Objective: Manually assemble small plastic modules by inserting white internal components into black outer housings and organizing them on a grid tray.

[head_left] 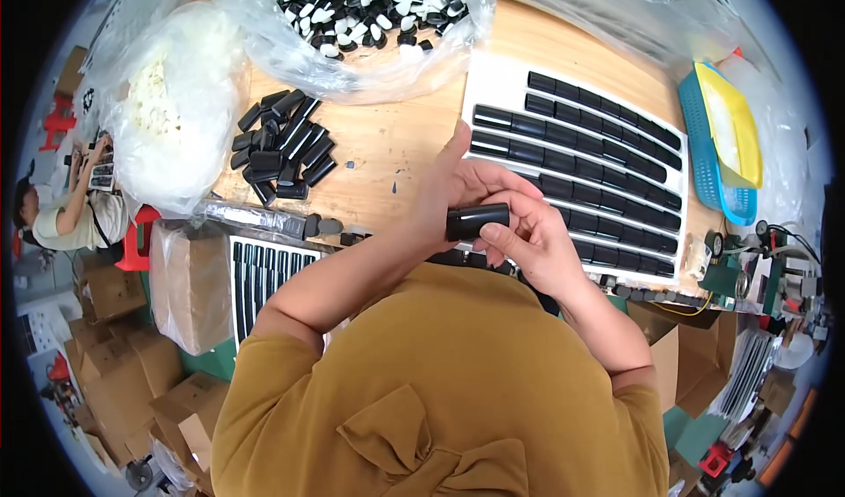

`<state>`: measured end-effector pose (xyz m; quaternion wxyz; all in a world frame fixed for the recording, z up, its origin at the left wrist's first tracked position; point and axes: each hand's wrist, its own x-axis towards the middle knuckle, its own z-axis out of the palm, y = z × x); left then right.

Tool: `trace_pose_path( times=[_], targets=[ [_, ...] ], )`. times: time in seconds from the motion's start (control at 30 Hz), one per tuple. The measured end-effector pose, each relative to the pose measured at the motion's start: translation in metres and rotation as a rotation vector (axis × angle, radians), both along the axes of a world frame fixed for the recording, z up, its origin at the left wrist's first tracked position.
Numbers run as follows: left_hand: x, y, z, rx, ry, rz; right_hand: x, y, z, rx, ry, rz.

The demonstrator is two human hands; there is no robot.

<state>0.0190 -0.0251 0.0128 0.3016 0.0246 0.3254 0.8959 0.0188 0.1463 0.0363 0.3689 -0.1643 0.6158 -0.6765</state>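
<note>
A glossy black, tube-like piece (478, 221) lies level between my two hands, just above the table's near edge. My left hand (451, 184) cups its left end, the fingers reaching behind it toward the right. The thumb and fingers of my right hand (539, 240) pinch the right end. Beyond and to the right, a white tray (497, 79) carries rows of similar black pieces (607, 158), partly hidden by my hands. To the left, a loose heap of such pieces (283, 145) rests on the wooden table (378, 136).
A clear plastic bag (480, 22) with many small black and white parts lies at the back. Another bag (180, 145) with pale parts sits at left. Blue and yellow baskets (726, 136) stand at right. Cardboard boxes (114, 374) and a co-worker (75, 215) are at far left.
</note>
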Motion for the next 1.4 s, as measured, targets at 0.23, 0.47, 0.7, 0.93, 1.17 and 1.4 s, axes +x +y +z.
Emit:
trace_pose_path(
  times=[0.23, 0.47, 0.7, 0.93, 1.17, 1.4],
  targets=[
    [0.0, -0.008, -0.004, -0.04, -0.059, 0.084, 0.006, -0.008, 0.01, -0.023, 0.018, -0.07],
    [-0.009, 0.005, 0.006, -0.215, -0.148, 0.256, -0.006, -0.003, 0.003, -0.047, -0.002, -0.083],
    [-0.158, -0.096, -0.066, -1.704, 0.83, 1.089, -0.037, 0.044, -0.019, 0.12, 0.219, -0.662],
    [-0.184, -0.132, -0.1, -1.984, 1.085, 0.603, -0.092, 0.178, -0.039, 0.173, 0.393, -1.254],
    [-0.176, -0.12, -0.097, -2.019, 0.957, 0.695, -0.152, 0.32, -0.116, 0.769, 0.603, -1.421],
    [-0.157, -0.165, -0.103, -1.878, 0.912, 1.002, -0.182, 0.315, -0.125, 0.805, 0.466, -1.219]
  ],
)
